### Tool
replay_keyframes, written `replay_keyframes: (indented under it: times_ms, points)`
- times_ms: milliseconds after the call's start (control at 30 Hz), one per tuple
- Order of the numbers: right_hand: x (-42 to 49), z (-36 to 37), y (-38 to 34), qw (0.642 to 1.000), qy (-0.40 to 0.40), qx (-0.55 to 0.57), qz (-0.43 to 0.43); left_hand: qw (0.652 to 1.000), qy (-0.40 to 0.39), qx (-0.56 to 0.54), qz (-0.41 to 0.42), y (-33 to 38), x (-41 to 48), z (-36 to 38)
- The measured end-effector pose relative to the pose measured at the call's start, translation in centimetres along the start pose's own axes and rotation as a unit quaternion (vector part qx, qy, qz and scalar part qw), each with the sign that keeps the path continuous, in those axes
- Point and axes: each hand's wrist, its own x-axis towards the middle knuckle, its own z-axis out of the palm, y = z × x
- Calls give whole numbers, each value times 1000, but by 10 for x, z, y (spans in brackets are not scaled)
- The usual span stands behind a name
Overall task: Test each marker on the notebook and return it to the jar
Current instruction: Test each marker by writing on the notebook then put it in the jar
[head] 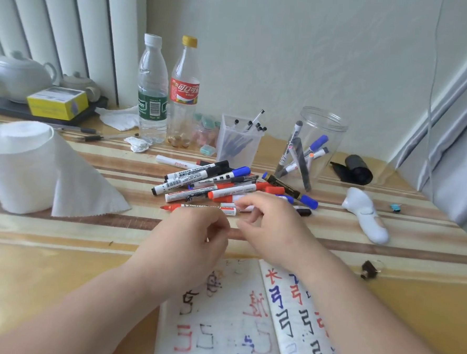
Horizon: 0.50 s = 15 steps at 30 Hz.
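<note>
My left hand (196,237) is in the middle of the table, its fingers curled round the lower edge of a red marker (197,209) whose red tip points left. Just to its right, my right hand (270,228) curls its fingertips over a white marker with a black cap (304,211) at the near edge of the marker pile (213,179). The clear jar (322,133) stands behind the pile to the right with a few markers leaning inside. Below my forearms the open notebook (234,324) shows red, blue and black test strokes.
Left of the pile stands a paper towel roll (20,163). Two plastic bottles (153,89) and a clear pen holder (238,144) stand behind it. A white handheld device (366,217), a black roll (357,169) and a binder clip (369,270) lie at the right. A teapot tray (9,108) sits far left.
</note>
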Motion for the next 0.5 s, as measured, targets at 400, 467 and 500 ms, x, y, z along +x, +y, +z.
replay_keyframes:
  times_ms: [400, 467, 500]
  points:
    - [6, 11, -1, 987, -48, -116, -96, 974, 19, -161, -161, 2, 5, -13]
    - [6, 5, 3, 988, -60, -100, -97, 976, 2, -162, -148, 1, 4, -16]
    - [5, 0, 6, 992, -55, -78, -88, 979, -22, -154, -132, 2, 3, -18]
